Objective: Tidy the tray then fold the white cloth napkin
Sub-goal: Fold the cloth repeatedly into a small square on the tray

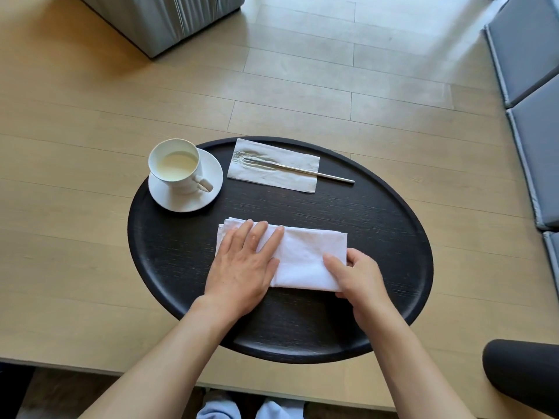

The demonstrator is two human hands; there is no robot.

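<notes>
A white cloth napkin point(305, 255) lies folded into a rectangle on the near half of a round black tray point(378, 237). My left hand point(245, 267) rests flat on the napkin's left part, fingers spread. My right hand point(360, 279) pinches the napkin's right edge between thumb and fingers. At the tray's far left stands a white cup point(175, 164) of pale liquid on a white saucer point(211, 173). At the far side a metal utensil point(320, 174) lies on a paper napkin point(290, 176), its handle pointing right.
The tray sits on a light wooden table point(75, 237). A grey upholstered seat point(163, 19) stands on the floor beyond, and grey cushions point(532, 101) line the right side. A dark rounded object point(523, 376) is at the lower right.
</notes>
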